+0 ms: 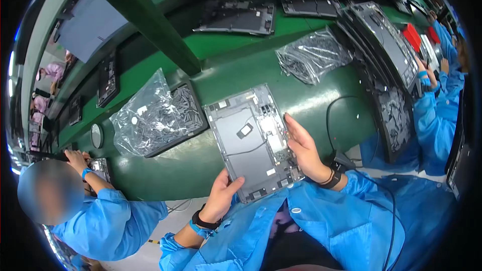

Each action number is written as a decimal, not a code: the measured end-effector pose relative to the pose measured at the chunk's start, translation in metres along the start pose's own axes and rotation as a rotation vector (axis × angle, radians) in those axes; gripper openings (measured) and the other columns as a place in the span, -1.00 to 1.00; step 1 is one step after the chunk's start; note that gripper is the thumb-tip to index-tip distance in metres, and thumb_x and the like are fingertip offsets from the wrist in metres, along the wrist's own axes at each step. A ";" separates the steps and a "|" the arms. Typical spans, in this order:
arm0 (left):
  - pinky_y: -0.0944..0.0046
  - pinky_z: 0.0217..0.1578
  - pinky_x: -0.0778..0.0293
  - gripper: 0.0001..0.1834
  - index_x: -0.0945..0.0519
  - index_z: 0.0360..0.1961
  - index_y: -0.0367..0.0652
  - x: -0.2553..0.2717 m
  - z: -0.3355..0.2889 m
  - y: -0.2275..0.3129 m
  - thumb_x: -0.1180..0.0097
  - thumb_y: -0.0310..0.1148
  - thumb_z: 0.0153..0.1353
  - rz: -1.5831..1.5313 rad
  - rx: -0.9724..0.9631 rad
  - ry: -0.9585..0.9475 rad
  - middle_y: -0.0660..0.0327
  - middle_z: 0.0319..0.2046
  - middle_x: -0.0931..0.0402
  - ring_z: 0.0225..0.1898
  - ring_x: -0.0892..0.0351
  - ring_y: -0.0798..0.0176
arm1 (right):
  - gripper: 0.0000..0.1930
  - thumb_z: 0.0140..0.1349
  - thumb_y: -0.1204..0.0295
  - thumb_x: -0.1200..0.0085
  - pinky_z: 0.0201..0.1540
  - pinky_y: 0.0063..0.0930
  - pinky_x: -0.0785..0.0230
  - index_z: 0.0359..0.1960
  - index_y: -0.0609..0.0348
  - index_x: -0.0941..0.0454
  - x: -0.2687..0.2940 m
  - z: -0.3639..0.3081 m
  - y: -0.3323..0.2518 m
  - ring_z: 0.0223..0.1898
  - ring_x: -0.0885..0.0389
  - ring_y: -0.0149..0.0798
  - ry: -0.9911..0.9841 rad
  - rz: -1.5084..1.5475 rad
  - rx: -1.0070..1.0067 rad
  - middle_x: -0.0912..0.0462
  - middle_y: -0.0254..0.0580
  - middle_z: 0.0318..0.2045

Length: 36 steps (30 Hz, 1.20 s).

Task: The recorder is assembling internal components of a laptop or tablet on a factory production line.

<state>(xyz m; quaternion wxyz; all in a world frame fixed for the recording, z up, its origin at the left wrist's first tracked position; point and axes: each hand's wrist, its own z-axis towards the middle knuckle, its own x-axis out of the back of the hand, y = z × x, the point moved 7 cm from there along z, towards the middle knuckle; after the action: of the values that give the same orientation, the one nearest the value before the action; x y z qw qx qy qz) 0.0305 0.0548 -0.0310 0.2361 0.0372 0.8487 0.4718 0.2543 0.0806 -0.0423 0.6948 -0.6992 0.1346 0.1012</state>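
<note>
I hold an opened laptop chassis point(233, 163) tilted in front of my body, over the near edge of the green bench. Its inside faces up, showing a dark panel, a circuit board point(275, 138) along the right side and a thin black cable. A small dark piece with a white label point(245, 130) lies on the panel. My left hand point(223, 193) grips the lower left corner, thumb on top. Around the right edge is my right hand point(305, 150), its thumb beside the board. The fingers underneath are hidden.
A black tray point(175, 144) of small dark parts, with a clear plastic bag point(143, 113), stands left. Another parts bag point(314, 55) lies farther back. Stacked chassis point(381, 35) rise at right near a black cable point(329, 118). Co-workers in blue sleeves point(108, 216) sit on both sides.
</note>
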 end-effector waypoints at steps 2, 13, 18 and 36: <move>0.25 0.22 -0.26 -0.58 -0.32 0.25 -0.27 -0.009 0.009 -0.014 0.02 -0.44 0.41 0.091 -0.025 0.050 0.15 0.18 -0.42 0.18 -0.38 0.29 | -0.29 0.19 0.73 0.17 0.49 -0.28 0.17 0.43 0.39 0.03 0.016 0.001 0.001 0.50 0.05 -0.14 0.040 0.102 -0.126 -0.03 0.01 0.47; 0.25 -0.05 -0.49 -0.75 -0.53 -0.04 -0.14 0.153 -0.073 0.110 -0.11 -0.26 0.34 -0.008 -0.302 0.541 0.29 -0.17 -0.58 -0.13 -0.57 0.34 | -0.52 0.28 0.66 0.06 0.21 -0.37 -0.33 0.27 0.24 -0.33 -0.033 0.056 -0.044 0.19 -0.43 -0.25 -0.158 0.074 -0.031 -0.30 -0.11 0.34; 0.17 -0.07 -0.55 -0.73 -0.55 -0.04 -0.12 0.242 -0.025 0.185 -0.13 -0.23 0.33 -0.155 -0.298 0.558 0.26 -0.15 -0.60 -0.14 -0.62 0.26 | -0.74 0.33 0.61 0.06 -0.03 -0.47 -0.44 0.03 0.24 -0.51 -0.020 0.083 -0.026 -0.10 -0.58 -0.38 -0.150 0.024 0.001 -0.56 -0.14 0.12; 0.22 -0.25 -0.48 -0.71 -0.65 -0.15 -0.39 0.519 0.225 0.317 -0.19 -0.46 0.11 0.850 -0.518 1.022 0.17 -0.33 -0.66 -0.33 -0.59 0.19 | -0.79 0.32 0.62 0.05 -0.18 -0.61 -0.44 -0.09 0.23 -0.60 -0.014 0.084 0.006 -0.23 -0.58 -0.49 -0.169 -0.204 -0.102 -0.63 -0.27 -0.03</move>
<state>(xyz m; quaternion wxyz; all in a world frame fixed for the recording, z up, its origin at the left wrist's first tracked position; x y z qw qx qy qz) -0.3819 0.5552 -0.0610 -0.3944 0.0818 0.6256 0.6681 0.2428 0.1656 -0.0447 0.6737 -0.7328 -0.0015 0.0954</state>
